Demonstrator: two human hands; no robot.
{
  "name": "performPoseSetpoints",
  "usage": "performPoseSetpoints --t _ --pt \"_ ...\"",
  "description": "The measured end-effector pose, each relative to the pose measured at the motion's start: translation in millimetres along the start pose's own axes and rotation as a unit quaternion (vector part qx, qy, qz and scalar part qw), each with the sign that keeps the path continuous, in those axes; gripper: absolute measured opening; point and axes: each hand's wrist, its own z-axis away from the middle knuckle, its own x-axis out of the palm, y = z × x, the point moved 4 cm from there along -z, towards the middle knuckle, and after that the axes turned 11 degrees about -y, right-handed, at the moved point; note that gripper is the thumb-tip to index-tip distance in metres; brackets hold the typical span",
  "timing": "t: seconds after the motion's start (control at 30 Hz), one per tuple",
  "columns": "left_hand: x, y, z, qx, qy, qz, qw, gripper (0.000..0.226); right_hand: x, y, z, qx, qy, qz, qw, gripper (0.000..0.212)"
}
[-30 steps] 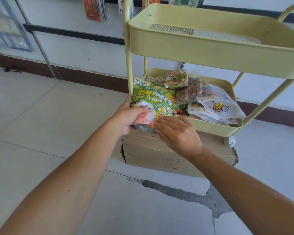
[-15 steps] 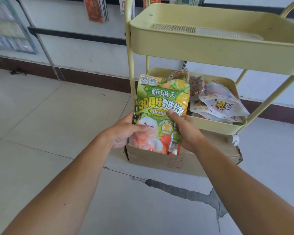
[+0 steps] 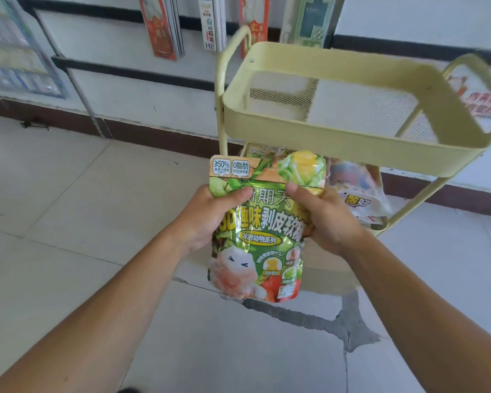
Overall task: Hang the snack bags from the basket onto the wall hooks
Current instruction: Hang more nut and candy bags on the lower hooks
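A green snack bag [image 3: 264,242] with fruit pictures and a cartoon animal hangs upright in front of me, held by both hands near its top. My left hand [image 3: 207,214] grips its left edge, thumb across the front. My right hand [image 3: 323,217] grips its right edge. Behind it stands the pale yellow cart; its lower basket [image 3: 380,225] holds more snack bags, among them a white one [image 3: 357,194]. The upper basket [image 3: 352,143] has a mesh bottom and nothing in it that I can see.
Packaged goods [image 3: 165,26] hang in rows on the white wall above black rails [image 3: 142,75]. A cardboard box [image 3: 323,268] sits under the cart. A metal rack [image 3: 20,52] leans at the far left. The tiled floor has a dark patched crack [image 3: 338,321].
Both hands lifted the green bag out of the lower basket and raised it upright; their grip shifted from its middle to near its top. The view tilted up toward the wall.
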Motion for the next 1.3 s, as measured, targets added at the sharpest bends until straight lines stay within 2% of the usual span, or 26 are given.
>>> performPoseSetpoints --t 0.07,0.13,0.33,0.4,0.47,0.57,0.67,0.73,0.83,0.87,0.97,1.07,1.17,1.27,1.3 --pt "13.9 47.1 10.0 -0.020 -0.008 0.005 1.000 0.033 11.6 -50.9 12.6 -0.012 0.038 0.007 0.999 0.008" --pt "31.1 103.4 22.2 -0.030 -0.016 0.006 0.999 0.041 21.7 -106.9 29.6 -0.009 0.061 0.014 0.998 0.007" --pt "114.6 318.8 63.6 0.052 -0.021 -0.005 0.998 0.021 45.9 -316.7 106.5 -0.029 0.061 0.076 0.995 0.024" --pt "154.2 391.8 73.8 0.060 -0.015 -0.018 0.998 0.017 47.4 -394.4 138.8 -0.039 0.051 0.093 0.994 0.015" --pt "197.5 461.3 84.0 0.066 -0.013 -0.021 0.997 0.027 44.0 -473.8 172.3 -0.048 0.055 0.106 0.992 0.014" --pt "265.5 548.5 97.4 0.078 -0.018 -0.014 0.997 0.057 32.9 -579.9 219.5 -0.068 0.060 0.135 0.987 0.016" --pt "328.6 617.7 105.9 0.099 -0.024 -0.021 0.995 0.037 17.1 -660.7 258.5 -0.098 0.069 0.157 0.980 0.014" --pt "360.3 652.7 109.5 0.108 -0.022 -0.041 0.993 0.026 4.8 -697.7 277.4 -0.119 0.079 0.148 0.979 0.012" --pt "397.0 694.9 112.2 0.132 -0.027 -0.072 0.988 0.054 -8.8 -741.2 301.1 -0.157 0.089 0.126 0.976 0.010" --pt "407.0 705.3 111.8 0.141 -0.036 -0.076 0.986 0.054 -12.7 -751.9 308.3 -0.168 0.088 0.119 0.975 0.009" --pt "431.1 726.3 106.4 0.165 -0.059 -0.081 0.981 0.018 -23.1 -776.0 324.5 -0.199 0.093 0.123 0.968 0.012" --pt "447.9 736.1 97.6 0.177 -0.067 -0.074 0.979 0.012 -33.1 -788.8 332.9 -0.192 0.101 0.121 0.969 0.009" --pt "459.2 736.1 88.1 0.169 -0.079 -0.062 0.981 0.023 -43.3 -794.5 337.2 -0.182 0.109 0.123 0.970 0.005" --pt "459.5 733.3 69.7 0.155 -0.088 -0.070 0.982 0.044 -53.1 -798.3 332.7 -0.181 0.127 0.140 0.965 0.008" --pt "457.2 733.9 63.0 0.152 -0.086 -0.076 0.982 0.040 -54.7 -800.1 329.3 -0.183 0.133 0.152 0.962 0.011"
